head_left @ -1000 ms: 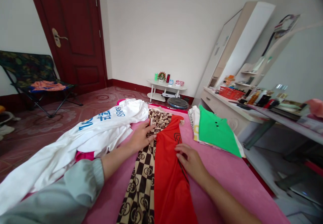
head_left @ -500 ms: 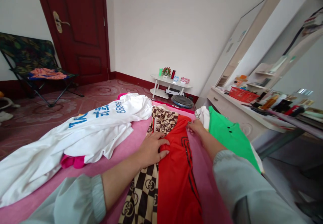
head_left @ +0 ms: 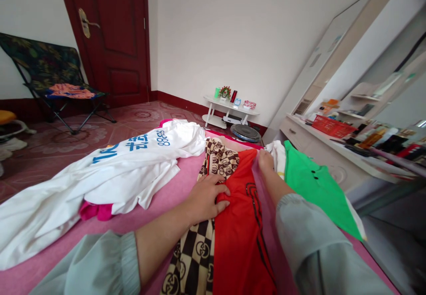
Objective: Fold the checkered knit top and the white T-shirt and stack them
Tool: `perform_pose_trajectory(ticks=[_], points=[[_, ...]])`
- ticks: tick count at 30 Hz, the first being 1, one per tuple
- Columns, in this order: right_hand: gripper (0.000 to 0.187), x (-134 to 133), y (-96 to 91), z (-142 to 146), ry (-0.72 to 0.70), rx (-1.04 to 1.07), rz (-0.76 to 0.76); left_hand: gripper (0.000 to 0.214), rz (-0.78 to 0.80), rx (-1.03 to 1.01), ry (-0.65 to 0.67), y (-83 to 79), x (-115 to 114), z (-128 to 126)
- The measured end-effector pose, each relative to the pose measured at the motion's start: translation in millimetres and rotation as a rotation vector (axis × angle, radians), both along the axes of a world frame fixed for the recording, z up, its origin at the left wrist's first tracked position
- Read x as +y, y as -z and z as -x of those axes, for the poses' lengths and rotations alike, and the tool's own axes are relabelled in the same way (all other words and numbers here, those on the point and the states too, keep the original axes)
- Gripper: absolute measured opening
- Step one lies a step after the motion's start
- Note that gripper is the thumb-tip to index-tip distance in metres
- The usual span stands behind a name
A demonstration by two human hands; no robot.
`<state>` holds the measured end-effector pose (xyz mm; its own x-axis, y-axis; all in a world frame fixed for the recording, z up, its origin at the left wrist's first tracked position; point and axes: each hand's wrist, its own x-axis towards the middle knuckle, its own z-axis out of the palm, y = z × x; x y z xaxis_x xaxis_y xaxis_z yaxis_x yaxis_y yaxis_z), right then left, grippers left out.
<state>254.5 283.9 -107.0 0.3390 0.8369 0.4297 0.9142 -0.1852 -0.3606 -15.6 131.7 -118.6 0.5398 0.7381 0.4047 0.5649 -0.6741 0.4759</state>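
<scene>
A red garment (head_left: 241, 224) with black trim lies lengthwise on a pink bed cover (head_left: 173, 190), over a brown-and-cream checked garment (head_left: 195, 255). My left hand (head_left: 208, 197) presses flat on the seam where red meets checked cloth, fingers spread. My right hand (head_left: 265, 161) reaches to the far top corner of the red garment, fingers closed on its edge beside a folded green shirt (head_left: 313, 184). Pale green sleeves cover both forearms.
A pile of white clothing with blue print (head_left: 109, 166) lies left on the bed. A folding chair (head_left: 49, 77) and dark red door (head_left: 113, 37) stand at the back left. A small white table (head_left: 229, 111) is by the wall; a cluttered dresser (head_left: 336, 139) is right.
My right hand has moved from the middle of the red garment to its far top corner. My left hand stayed pressed on the cloth. The view shifted slightly right.
</scene>
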Motion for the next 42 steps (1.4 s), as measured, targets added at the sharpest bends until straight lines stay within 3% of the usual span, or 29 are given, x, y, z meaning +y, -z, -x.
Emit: perform_pose_trajectory(ticks=[3, 7, 11, 15, 19, 23, 27, 30, 32, 35, 38, 40, 42], points=[[0.038, -7, -11.8, -1, 0.063, -0.041, -0.012, 0.021, 0.002, 0.001, -0.005, -1.0, 0, 0], [0.034, -9, -23.3, 9, -0.078, -0.188, 0.106, 0.022, -0.002, 0.008, -0.009, 0.0, -1, -1], [0.022, -5, -20.7, 20, -0.156, -0.195, 0.19, 0.05, -0.014, 0.014, -0.114, 1.6, -1, -2], [0.035, -12, -9.0, 32, -0.192, -0.157, 0.112, 0.076, 0.015, 0.045, -0.243, 3.4, 3, -2], [0.032, -25, -1.7, 52, -0.398, -0.155, -0.085, 0.072, 0.048, 0.076, -0.261, 6.9, 8, -2], [0.027, -20, -4.5, 82, -0.542, -0.017, -0.041, 0.064, 0.021, 0.09, -0.241, 8.8, 9, -1], [0.047, -6, -8.4, 110, -0.537, 0.091, 0.022, 0.063, 0.01, 0.099, -0.233, 6.7, 7, -1], [0.06, -5, -8.8, 121, -0.434, 0.052, 0.185, 0.063, 0.011, 0.096, -0.234, 4.9, 6, -1], [0.047, -10, -9.4, 126, -0.317, 0.028, 0.245, 0.063, 0.015, 0.092, -0.241, 4.6, 5, -1], [0.022, -22, -12.5, 132, -0.248, 0.009, 0.12, 0.063, 0.019, 0.079, -0.251, 5.3, 5, -2], [0.033, -31, -16.3, 142, -0.28, 0.018, 0.073, 0.063, 0.02, 0.069, -0.249, 6.6, 6, -2], [0.039, -33, -17.5, 148, -0.288, 0.028, 0.169, 0.063, 0.022, 0.062, -0.244, 7.2, 6, -2], [0.032, -32, -17.6, 152, -0.285, 0.105, 0.241, 0.063, 0.021, 0.039, -0.24, 7.4, 6, -1]])
